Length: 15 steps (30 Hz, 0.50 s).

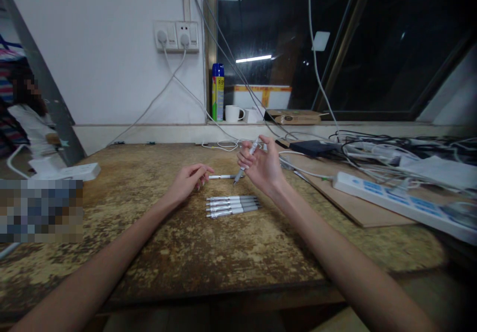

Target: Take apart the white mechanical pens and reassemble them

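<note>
In my right hand [263, 165] a white-and-grey pen [252, 149] is gripped at a slant, its grey end pointing down, with my fingers wrapped round the barrel. The thumb is raised near the pen's upper end. My left hand [192, 178] is low over the table with its fingers curled together. Right at its fingertips begins another white pen [220, 177], lying crosswise; whether the fingers touch it I cannot tell. Closer to me, several matching pens [233, 206] lie side by side in a row, grey ends to the right.
The worn wooden table [208, 257] bears a power strip [395, 203] and a brown board [357, 212] on the right, beside tangled cables [372, 145]. Another socket block [80, 172] is at left. A spray can [218, 93] and a white mug [233, 113] stand on the windowsill.
</note>
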Tool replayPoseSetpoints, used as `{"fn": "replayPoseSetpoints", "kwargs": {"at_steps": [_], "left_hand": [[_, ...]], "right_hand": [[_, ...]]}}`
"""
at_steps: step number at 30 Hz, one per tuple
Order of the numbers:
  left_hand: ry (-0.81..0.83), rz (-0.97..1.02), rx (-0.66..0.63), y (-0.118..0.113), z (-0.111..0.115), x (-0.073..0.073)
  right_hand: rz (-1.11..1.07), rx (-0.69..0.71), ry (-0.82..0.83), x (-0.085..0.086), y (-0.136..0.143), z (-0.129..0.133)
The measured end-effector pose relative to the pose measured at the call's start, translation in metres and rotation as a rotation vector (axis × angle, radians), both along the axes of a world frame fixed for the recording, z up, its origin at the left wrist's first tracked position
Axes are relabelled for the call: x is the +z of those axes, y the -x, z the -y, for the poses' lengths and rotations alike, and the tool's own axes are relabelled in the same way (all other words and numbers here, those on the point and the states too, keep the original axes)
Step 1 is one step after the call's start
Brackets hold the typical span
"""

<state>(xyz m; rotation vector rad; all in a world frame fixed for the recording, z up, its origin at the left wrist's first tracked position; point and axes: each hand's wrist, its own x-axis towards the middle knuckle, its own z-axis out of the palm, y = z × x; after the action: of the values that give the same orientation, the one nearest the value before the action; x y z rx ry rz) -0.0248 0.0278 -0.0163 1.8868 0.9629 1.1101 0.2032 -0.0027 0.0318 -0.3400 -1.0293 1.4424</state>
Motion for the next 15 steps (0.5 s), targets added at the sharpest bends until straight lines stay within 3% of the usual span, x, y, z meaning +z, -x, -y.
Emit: {"fn": "replayPoseSetpoints", "kwargs": {"at_steps": [6,10,15], "left_hand": [[0.042,0.113,-0.007,-0.004,0.005,0.004],[0.054,0.151,-0.068,-0.006,0.013,0.01],[0.002,0.09,-0.153,-0.01,0.025,0.018]], "right_hand": [[0.079,0.005,-0.036,-0.003,0.008,-0.006],[0.39,-0.084,-0.156,-0.012,0.009,-0.008],[0.684,-0.007,-0.28,-0.025,0.009,-0.008]]}}
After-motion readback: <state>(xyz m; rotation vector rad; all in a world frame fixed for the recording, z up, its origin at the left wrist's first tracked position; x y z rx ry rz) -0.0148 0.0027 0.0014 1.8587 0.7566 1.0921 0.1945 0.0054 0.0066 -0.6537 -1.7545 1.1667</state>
